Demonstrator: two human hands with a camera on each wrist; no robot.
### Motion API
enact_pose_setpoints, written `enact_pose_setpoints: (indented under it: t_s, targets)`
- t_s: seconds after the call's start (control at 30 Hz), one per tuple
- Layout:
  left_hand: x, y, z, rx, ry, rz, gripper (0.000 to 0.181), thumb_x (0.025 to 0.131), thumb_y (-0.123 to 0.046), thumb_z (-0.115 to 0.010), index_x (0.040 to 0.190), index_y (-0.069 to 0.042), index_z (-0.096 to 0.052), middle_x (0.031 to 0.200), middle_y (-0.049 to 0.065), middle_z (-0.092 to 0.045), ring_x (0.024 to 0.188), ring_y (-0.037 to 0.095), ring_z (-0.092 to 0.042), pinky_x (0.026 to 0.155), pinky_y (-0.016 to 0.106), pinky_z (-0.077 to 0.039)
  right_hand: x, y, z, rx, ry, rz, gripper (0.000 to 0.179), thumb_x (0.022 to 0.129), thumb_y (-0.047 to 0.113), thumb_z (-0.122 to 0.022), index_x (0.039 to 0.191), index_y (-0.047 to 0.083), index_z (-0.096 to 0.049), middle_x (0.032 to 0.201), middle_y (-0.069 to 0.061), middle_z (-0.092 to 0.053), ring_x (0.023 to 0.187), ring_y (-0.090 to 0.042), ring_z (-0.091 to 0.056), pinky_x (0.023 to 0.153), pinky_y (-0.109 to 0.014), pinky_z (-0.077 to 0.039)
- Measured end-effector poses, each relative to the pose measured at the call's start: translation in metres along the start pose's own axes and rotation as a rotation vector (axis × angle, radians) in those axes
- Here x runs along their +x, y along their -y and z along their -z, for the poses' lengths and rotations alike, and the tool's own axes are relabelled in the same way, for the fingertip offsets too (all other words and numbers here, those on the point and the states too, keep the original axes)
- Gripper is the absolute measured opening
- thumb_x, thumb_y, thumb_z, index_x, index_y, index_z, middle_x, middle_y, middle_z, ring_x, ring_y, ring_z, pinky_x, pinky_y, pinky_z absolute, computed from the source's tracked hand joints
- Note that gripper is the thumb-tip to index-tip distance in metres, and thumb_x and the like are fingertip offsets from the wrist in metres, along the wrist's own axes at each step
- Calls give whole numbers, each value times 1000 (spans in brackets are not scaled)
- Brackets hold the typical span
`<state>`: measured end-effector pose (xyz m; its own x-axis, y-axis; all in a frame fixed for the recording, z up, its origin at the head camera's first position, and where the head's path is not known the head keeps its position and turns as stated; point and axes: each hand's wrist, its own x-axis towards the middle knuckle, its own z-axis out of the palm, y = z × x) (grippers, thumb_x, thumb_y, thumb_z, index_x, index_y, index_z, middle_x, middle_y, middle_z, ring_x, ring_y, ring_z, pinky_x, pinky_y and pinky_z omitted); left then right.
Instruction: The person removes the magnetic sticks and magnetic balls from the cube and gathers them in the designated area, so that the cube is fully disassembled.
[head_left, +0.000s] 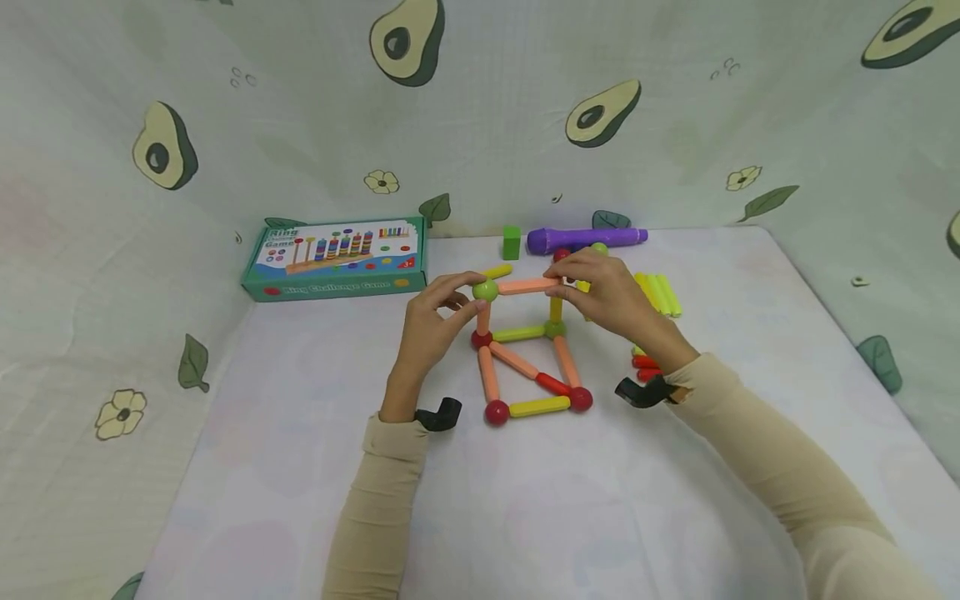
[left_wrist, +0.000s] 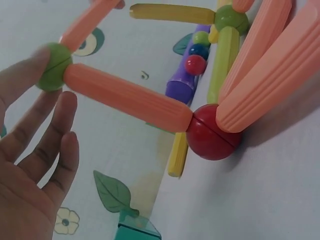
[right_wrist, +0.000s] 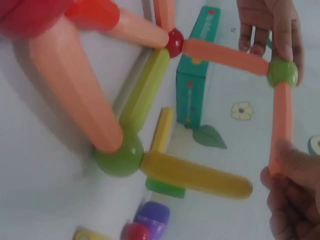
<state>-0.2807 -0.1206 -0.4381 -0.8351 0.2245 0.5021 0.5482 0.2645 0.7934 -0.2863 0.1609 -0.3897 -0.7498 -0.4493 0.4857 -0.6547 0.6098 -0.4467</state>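
Note:
My left hand (head_left: 429,323) pinches a green ball (head_left: 485,290) atop an upright salmon rod (left_wrist: 127,97). From that ball a second salmon rod (head_left: 523,286) runs rightward. My right hand (head_left: 611,292) pinches this rod's far end between thumb and finger. Below, in the right wrist view, a yellow rod (right_wrist: 197,175) stands on the lower green ball (right_wrist: 120,155), its top apart from the held rod. The frame on the table has red balls (head_left: 497,412) at its corners, salmon side rods (head_left: 488,373), a yellow front rod (head_left: 540,407) and a salmon-and-red diagonal (head_left: 553,384).
A green game box (head_left: 333,260) lies at the back left. Behind the frame are a green block (head_left: 512,243), a purple tube (head_left: 588,240) and a loose yellow rod (head_left: 497,272). Yellow-green rods (head_left: 660,294) and red rods (head_left: 645,362) lie to the right, partly behind my right arm.

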Motion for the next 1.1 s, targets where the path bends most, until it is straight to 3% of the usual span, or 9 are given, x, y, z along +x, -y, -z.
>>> enact_pose_setpoints:
  t_s: [0.27,0.43,0.6,0.77,0.83,1.0,1.1]
  targets:
    - [-1,-2,-1,10,-32,0,34,91,-23,-75,125,-21,-70,121,-7,-65,91,12,-63,81,37,-55,-1,7,-3,-87,-115,-2,18,82,5,-81,100,3,-76,84,-6,-70,76,-25,-57,62,-31,-42]
    - [-1,-2,1,4,-46,5,35,91,-22,-75,126,-19,-70,123,-4,-64,96,14,-63,81,37,-55,-4,7,7,-97,-135,-48,21,84,7,-80,104,2,-75,98,-9,-70,87,-26,-60,72,-38,-51]
    - [0,-2,0,-10,-28,15,34,92,-22,-74,127,-21,-69,123,-7,-64,93,13,-63,81,35,-55,-19,-14,27,-132,-148,-220,25,89,12,-77,111,1,-72,105,-11,-65,88,-24,-62,75,-39,-54]
    - [1,-3,-2,-5,-10,14,36,93,-24,-73,128,-23,-68,124,-11,-63,90,11,-64,80,35,-55,-50,-50,52,-204,-204,-400,26,91,14,-76,112,-1,-72,99,-15,-63,84,-27,-61,71,-18,-45]
    - [1,-2,-1,0,-13,18,36,93,-24,-74,128,-25,-68,124,-12,-63,89,11,-64,80,35,-55,-62,-64,58,-228,-211,-452,27,92,15,-75,113,-1,-71,98,-17,-62,84,-30,-60,71,-20,-44]
    - [1,0,0,-3,-4,14,36,93,-24,-73,129,-25,-68,124,-12,-63,90,11,-64,81,34,-55,-85,-91,67,-273,-189,-547,27,93,13,-72,114,-4,-69,98,-21,-60,85,-34,-56,70,-40,-47]
    - [1,-1,-1,-6,-2,18,36,94,-24,-73,129,-24,-68,124,-10,-63,89,12,-64,80,33,-54,-94,-101,69,-289,-174,-586,27,94,12,-71,114,-5,-68,97,-22,-60,86,-35,-54,69,-43,-46]
